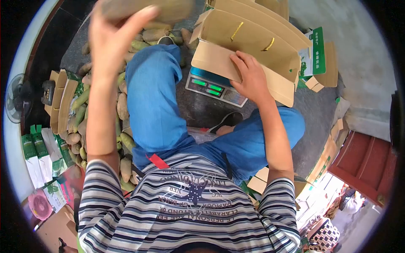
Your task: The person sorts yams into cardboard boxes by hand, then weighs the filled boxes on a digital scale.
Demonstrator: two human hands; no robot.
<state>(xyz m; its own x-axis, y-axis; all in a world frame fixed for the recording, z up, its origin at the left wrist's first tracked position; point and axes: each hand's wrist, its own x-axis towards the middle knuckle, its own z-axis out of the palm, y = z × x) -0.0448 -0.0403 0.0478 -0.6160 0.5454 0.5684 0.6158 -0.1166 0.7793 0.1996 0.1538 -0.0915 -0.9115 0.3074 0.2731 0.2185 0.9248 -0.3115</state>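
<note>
- Left hand [110, 40], raised high, grasps a brownish tuber [147, 9]; the grip is blurred.
- Right hand [252, 78] lies flat, fingers spread, on the front flap of the open carton [253, 40], which sits on a scale [215, 88] just beneath the hand.
- Risk: the tuber could slip onto the pile [124, 105] below the left arm, or pressure on the flap could tip the carton.

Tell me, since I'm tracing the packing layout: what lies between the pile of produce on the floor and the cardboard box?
In the head view, the person's blue-trousered leg lies between the produce pile and the cardboard box.
</note>
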